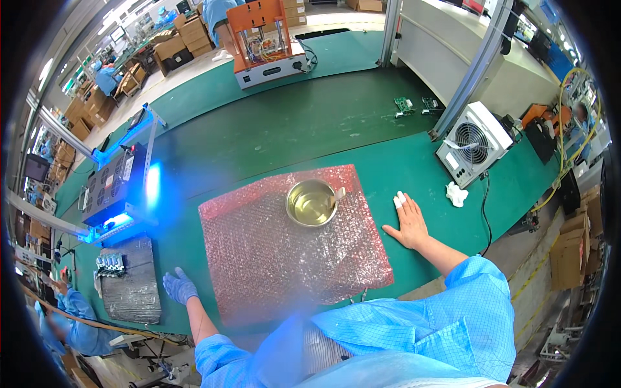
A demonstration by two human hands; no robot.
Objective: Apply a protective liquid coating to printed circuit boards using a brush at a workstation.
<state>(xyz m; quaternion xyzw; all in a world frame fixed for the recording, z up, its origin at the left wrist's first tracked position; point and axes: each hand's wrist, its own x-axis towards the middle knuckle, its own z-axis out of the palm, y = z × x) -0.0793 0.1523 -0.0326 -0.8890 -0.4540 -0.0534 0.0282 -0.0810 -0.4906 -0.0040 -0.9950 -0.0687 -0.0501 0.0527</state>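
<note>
My left hand (pixel 179 286), in a thin bluish glove, rests on the green table with its fingers stretched out and nothing in it. White covers sit on two fingertips of my right hand (pixel 409 223), which lies flat and spread on the tabletop. Between the hands is a reddish, clear bubble-wrap sheet (pixel 272 258). On its far part stands a round metal bowl (pixel 289 210) holding pale yellow liquid. A light-coloured handle (pixel 340 193) leans over the bowl's right rim; what it belongs to is hidden. My right hand is beside the sheet's right edge, touching neither bowl nor handle.
On the left, circuit boards (pixel 111 264) lie on a dark padded sheet (pixel 132 294), near a blue-lit fan unit (pixel 116 184). A white fan box (pixel 474 143) and crumpled white tissue (pixel 456 194) are at right. Beyond the dark green belt (pixel 284 123) stands an orange fixture (pixel 262 39).
</note>
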